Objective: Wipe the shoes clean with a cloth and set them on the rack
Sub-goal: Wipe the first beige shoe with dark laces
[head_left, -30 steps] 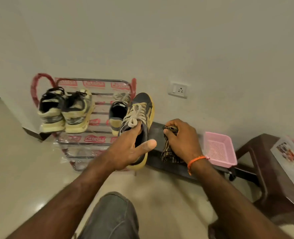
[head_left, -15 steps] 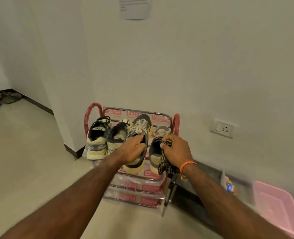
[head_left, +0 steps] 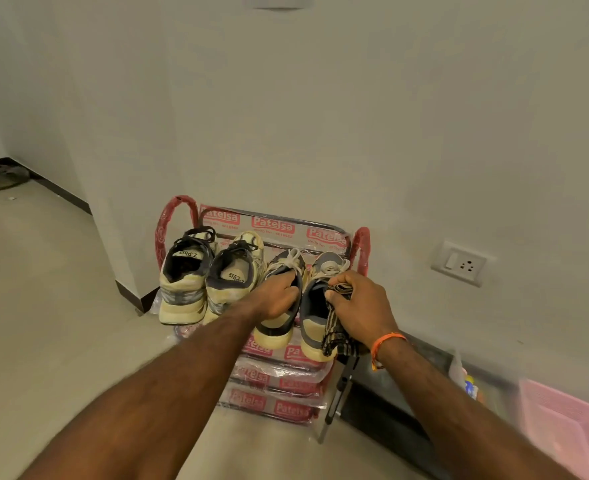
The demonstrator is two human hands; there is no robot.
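Since half a second ago, the third shoe (head_left: 279, 306) has come down among the others on the rack's (head_left: 272, 221) top shelf, and the view has drawn closer. Its heel juts over the near edge, and the left hand (head_left: 276, 296) is clamped on its collar, fingers tucked inside the opening. Just right of it lies the fourth shoe (head_left: 315, 313), heel also toward the camera. The right hand (head_left: 359, 303) rests over that shoe's right side, fingers closed on a checked cloth (head_left: 336, 332) that hangs past the heel; an orange band (head_left: 386, 342) circles the wrist. Two more shoes, the first (head_left: 182, 289) and second (head_left: 232, 282), sit side by side at the left end, touching, insoles lettered "Z-Plus".

Clear wrap with red "Patelsa" labels covers the rack's rails and lower shelves, and red loops cap both ends. It stands on a pale, glossy floor (head_left: 44, 306) against a plain white wall (head_left: 320, 116), beside a wall corner with dark skirting. A socket (head_left: 461, 263) is set in the wall to the right. At near right a pink basket (head_left: 570, 431) shows, blurred. Far left, some footwear (head_left: 6, 176) lies on the floor by the skirting.
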